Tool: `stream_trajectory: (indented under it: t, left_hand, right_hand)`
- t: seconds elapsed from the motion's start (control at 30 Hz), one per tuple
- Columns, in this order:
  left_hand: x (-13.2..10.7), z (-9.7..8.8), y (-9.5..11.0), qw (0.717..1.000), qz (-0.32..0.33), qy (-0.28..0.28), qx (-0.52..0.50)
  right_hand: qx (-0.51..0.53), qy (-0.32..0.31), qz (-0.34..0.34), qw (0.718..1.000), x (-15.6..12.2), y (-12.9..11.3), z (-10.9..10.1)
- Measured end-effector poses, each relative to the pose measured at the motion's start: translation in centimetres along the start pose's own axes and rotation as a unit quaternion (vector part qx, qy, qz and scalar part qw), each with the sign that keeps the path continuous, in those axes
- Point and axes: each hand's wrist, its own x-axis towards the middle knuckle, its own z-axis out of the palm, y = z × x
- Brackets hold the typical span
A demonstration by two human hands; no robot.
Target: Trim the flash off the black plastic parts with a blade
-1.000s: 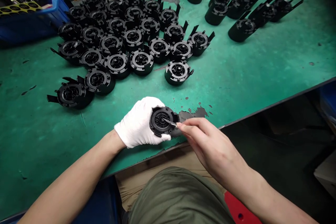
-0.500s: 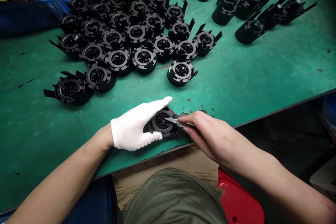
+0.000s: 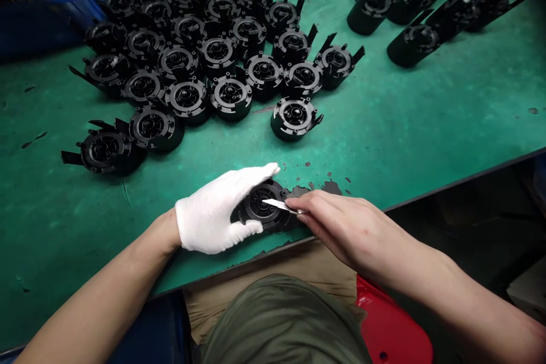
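My left hand point(image 3: 213, 210), in a white glove, cups a round black plastic part point(image 3: 261, 209) at the near edge of the green table point(image 3: 405, 125); the fingers curve over its top and the thumb sits under it. My bare right hand point(image 3: 336, 224) pinches a thin metal blade point(image 3: 279, 206), whose tip rests on the face of the part near its centre.
Several identical black round parts point(image 3: 230, 94) stand in rows at the table's back left, and one lone black part point(image 3: 294, 116) sits just beyond my hands. Taller black parts point(image 3: 412, 42) lie at the back right. A blue bin point(image 3: 38, 5) stands at the far left. Worn dark patches point(image 3: 328, 186) mark the table edge.
My left hand has turned the part down towards the table and flattened its fingers over it. The blade has stayed on the part's face, with its tip shifting slightly.
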Motion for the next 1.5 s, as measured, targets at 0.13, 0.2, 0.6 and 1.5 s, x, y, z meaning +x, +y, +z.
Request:
stream_trajectory:
  t: [0.13, 0.2, 0.6, 1.5]
  left_hand:
    - [0.0, 0.2, -0.1, 1.0, 0.002, 0.002, -0.013]
    - [0.0, 0.2, -0.2, 1.0, 0.002, 0.003, -0.018]
    - [0.1, 0.1, -0.2, 1.0, -0.001, 0.0, -0.016]
    - [0.3, 0.2, -0.1, 1.0, -0.004, 0.012, -0.023]
  right_hand:
    - [0.011, -0.015, -0.03, 0.999, 0.2, 0.5, -0.3]
    - [0.014, -0.025, -0.047, 0.998, 0.3, 0.8, -0.5]
    - [-0.027, 0.003, -0.042, 0.999, -0.3, 0.6, -0.1]
    - [0.067, 0.029, 0.009, 0.997, -1.4, 0.2, 0.7]
